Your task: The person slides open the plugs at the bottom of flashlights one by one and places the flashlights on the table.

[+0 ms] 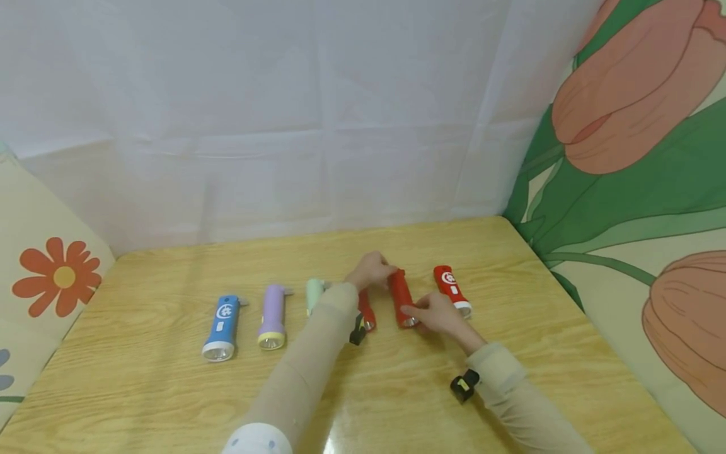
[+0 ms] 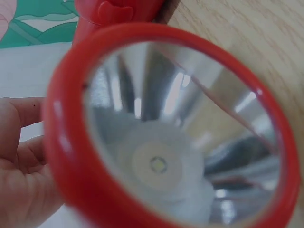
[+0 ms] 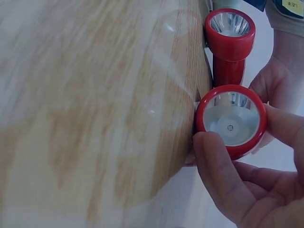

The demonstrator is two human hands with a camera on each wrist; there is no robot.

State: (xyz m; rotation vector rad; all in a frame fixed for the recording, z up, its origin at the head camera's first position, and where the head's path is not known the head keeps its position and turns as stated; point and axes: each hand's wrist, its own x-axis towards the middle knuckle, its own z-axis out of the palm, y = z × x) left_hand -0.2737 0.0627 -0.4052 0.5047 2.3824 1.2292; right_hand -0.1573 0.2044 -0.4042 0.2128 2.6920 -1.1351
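Between both hands lies a red flashlight (image 1: 400,293), its lens end toward me. My left hand (image 1: 372,270) pinches its far tail end. My right hand (image 1: 435,311) grips the lens end, with thumb and fingers on either side of the red rim (image 3: 230,153) in the right wrist view. Under my left wrist is a second red flashlight (image 1: 367,311), partly hidden by that arm. Its wide reflector (image 2: 159,164) fills most of the left wrist view and covers part of my left hand (image 2: 23,175).
A blue flashlight (image 1: 221,328), a purple one with a yellow rim (image 1: 273,315) and a mint green one (image 1: 314,291) form a row to the left on the wooden table (image 1: 159,391). Right of my hands lies a red flashlight with a white rim (image 1: 449,285).
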